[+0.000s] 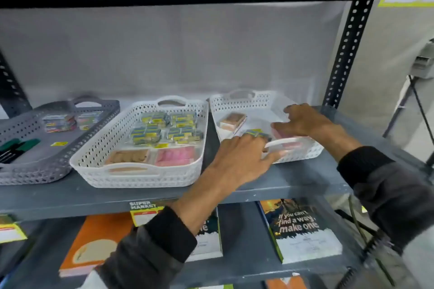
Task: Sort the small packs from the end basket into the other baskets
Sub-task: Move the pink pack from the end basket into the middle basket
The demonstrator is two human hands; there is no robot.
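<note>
the end basket [237, 101] sits at 2 o'clock on the shelf [270, 183], a brown pack [232, 121] inside. the left hand [239, 159] reaches in from 6 o'clock, fingers pinching a yellow-blue pack [256, 133] over the near rim. the right hand [305, 122] arches into the basket, fingers spread, touching a pink pack [285, 135].

grey metal shelf [293, 185] | perforated upright [347, 51] | pale wall [380, 91]

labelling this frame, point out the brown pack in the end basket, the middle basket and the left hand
brown pack [233, 120]: head view, top face
middle basket [98, 148]: head view, left wall
left hand [237, 159]: head view, back of hand
</note>
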